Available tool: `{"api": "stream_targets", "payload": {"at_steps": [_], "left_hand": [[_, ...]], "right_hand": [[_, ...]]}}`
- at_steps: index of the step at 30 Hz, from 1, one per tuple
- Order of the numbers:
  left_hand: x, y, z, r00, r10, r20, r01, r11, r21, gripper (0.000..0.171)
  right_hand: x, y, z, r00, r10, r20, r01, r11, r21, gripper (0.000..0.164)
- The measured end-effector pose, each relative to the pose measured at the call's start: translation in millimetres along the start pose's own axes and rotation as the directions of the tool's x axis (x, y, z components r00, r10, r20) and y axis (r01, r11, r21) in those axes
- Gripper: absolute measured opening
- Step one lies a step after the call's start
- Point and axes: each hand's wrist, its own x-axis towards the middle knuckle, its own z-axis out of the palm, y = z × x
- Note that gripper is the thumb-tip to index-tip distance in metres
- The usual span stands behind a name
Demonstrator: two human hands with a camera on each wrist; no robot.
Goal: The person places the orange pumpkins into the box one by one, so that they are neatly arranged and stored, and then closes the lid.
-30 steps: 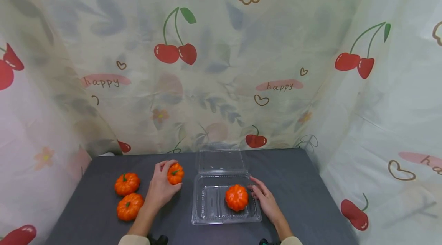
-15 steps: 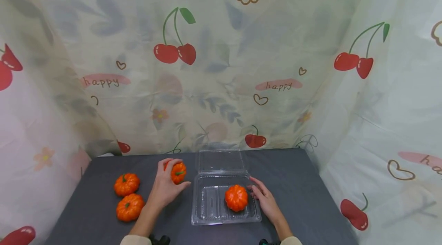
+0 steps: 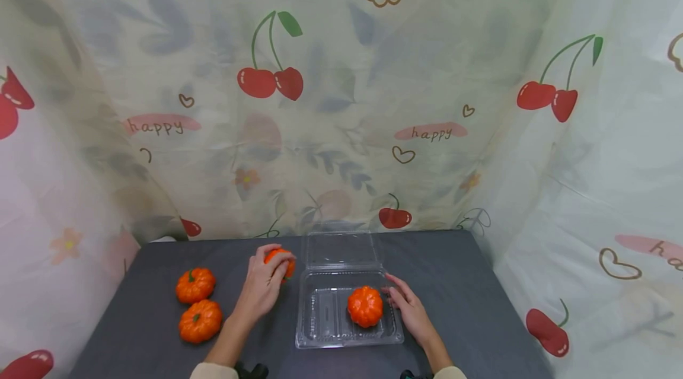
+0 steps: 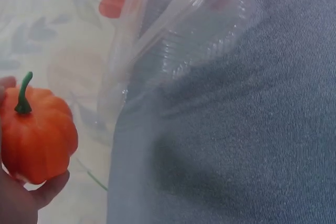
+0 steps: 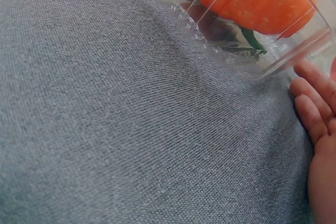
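Note:
My left hand (image 3: 260, 284) grips a small orange toy pumpkin (image 4: 39, 135) with a green stem, left of the clear plastic clamshell box (image 3: 320, 315). In the head view the fingers cover part of that pumpkin. The box stands with its lid (image 3: 341, 248) folded back. A second pumpkin (image 3: 365, 306) sits in the right half of the box, and the right wrist view shows its green stem (image 5: 253, 40) pointing down. At the box's right wall is my right hand (image 3: 415, 312), its fingers loosely extended and holding nothing.
Two more pumpkins, one farther back (image 3: 195, 285) and one nearer (image 3: 200, 321), lie side by side on the left of the dark grey tabletop (image 3: 448, 284). A printed curtain (image 3: 341, 100) encloses the table at the back and both sides.
My left hand has shifted a little to the right with the pumpkin and turned, so its fingers now cover more of it. The right hand and the box have stayed put.

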Motion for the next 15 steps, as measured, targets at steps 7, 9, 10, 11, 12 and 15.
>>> {"api": "stream_targets", "payload": {"at_steps": [7, 9, 10, 11, 12, 15], "left_hand": [[2.5, 7.1, 1.4, 1.0, -0.027, -0.014, 0.025, 0.995, -0.101, 0.035], [3.5, 9.3, 2.0, 0.999, -0.036, -0.021, 0.033, 0.993, -0.113, 0.04], [3.9, 10.3, 2.5, 0.999, -0.038, -0.023, 0.035, 0.993, -0.114, 0.043], [4.4, 11.1, 3.1, 0.999, -0.041, -0.025, 0.038, 0.992, -0.119, 0.045], [4.8, 12.0, 3.9, 0.999, -0.045, -0.025, 0.042, 0.992, -0.122, 0.048], [5.4, 14.7, 6.1, 0.998, -0.056, -0.021, 0.052, 0.989, -0.142, 0.05]], "right_hand": [[9.7, 19.0, -0.1, 1.0, -0.006, -0.003, 0.006, 1.0, -0.007, 0.039], [10.5, 20.1, -0.2, 1.0, -0.007, -0.001, 0.007, 1.0, -0.009, 0.04], [10.8, 20.3, -0.2, 1.0, -0.008, -0.001, 0.008, 1.0, -0.01, 0.04], [11.0, 20.3, -0.2, 1.0, -0.003, -0.001, 0.003, 1.0, -0.006, 0.04], [11.2, 20.2, -0.2, 1.0, -0.001, 0.0, 0.001, 1.0, -0.008, 0.04], [11.5, 19.8, 0.4, 1.0, -0.002, 0.002, 0.002, 1.0, -0.007, 0.04]]}}
